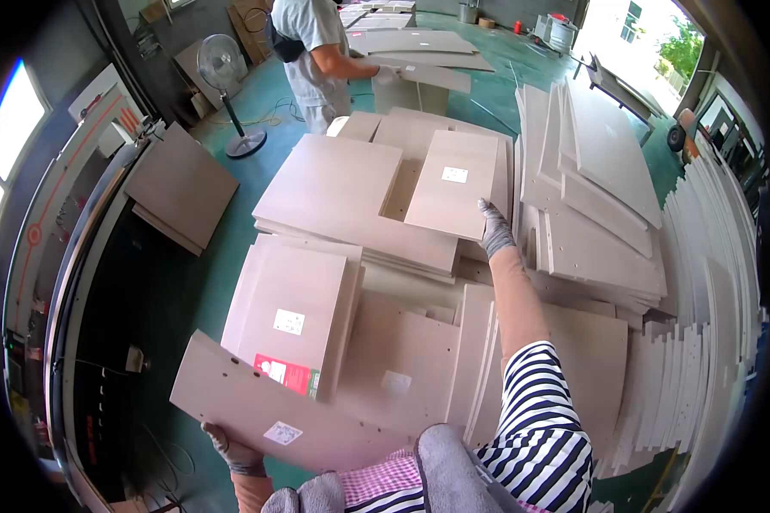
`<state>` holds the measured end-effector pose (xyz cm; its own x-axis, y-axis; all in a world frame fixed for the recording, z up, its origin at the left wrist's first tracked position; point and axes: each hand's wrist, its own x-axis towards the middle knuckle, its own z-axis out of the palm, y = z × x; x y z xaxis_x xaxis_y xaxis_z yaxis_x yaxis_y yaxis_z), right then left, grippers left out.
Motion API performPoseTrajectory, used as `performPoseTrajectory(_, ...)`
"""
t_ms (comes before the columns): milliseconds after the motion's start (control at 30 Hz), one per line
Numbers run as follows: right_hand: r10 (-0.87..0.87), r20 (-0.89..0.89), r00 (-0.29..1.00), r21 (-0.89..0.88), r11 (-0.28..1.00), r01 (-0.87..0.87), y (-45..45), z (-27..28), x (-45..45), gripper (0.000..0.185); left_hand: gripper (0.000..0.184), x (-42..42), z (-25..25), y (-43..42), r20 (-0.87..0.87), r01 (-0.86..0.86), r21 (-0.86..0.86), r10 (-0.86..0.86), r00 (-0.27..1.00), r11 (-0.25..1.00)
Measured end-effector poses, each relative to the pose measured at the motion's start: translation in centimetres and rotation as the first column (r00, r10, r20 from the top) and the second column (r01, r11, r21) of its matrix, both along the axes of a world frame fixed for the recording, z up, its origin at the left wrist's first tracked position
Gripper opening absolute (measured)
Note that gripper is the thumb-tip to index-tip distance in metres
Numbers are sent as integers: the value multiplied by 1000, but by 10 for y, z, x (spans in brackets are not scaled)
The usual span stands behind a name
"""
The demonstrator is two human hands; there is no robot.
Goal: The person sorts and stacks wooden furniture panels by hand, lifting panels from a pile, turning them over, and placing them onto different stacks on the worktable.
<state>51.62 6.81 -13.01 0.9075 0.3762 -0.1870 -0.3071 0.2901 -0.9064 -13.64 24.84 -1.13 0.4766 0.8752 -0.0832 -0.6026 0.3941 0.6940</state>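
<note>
My gloved left hand (233, 451) pinches a long, drilled beige panel (252, 402); I'd brace the span beyond. Right hand (496, 231) touches a rectangular beige board (441, 201), closure unclear.

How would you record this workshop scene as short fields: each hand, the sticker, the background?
Left hand: gloved, gripping a drilled panel by its edge
Right hand: gloved, at the near corner of a labelled panel
Red-and-green sticker: on a stacked panel
Background: co-worker beside more panels; pedestal fan on green floor
</note>
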Motion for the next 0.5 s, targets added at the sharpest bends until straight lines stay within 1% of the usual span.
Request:
performPoseTrajectory(33,-4,38,999,-47,999,5,7,-10,18,51,76,0,-1,-1,-1,-4,6,4,1000,1000)
performPoseTrajectory(100,23,42,999,-57,998,-21,19,-40,56,53,77,3,-3,-1,-50,-21,-10,20,999,1000)
performPoseTrajectory(167,14,147,989,-308,951,32,31,-72,88,54,80,11,-2,-2,-77,-43,-11,42,996,999)
performPoseTrajectory(200,18,143,990,-305,952,27,38,-88,98,54,81,16,-1,-4,-95,-56,-6,55,994,998)
performPoseTrajectory(267,14,99,995,-175,984,4,51,-120,114,50,83,28,3,-6,-116,-74,1,73,991,997)
performPoseTrajectory(300,18,94,995,-175,985,-2,56,-136,120,50,84,33,4,-7,-136,-67,13,69,988,998)
performPoseTrajectory(367,17,214,977,-185,982,24,62,-162,124,49,85,39,4,-7,-161,-65,22,67,985,998)
performPoseTrajectory(400,20,212,977,-188,982,21,63,-153,112,49,85,40,2,-6,-165,-55,14,57,985,998)
performPoseTrajectory(467,91,20,996,-202,976,-85,60,-144,92,60,86,42,-1,-4,-166,-42,4,42,985,999)
performPoseTrajectory(500,89,21,996,-204,976,-83,59,-151,95,60,86,43,-2,-3,-175,-38,-4,37,984,999)
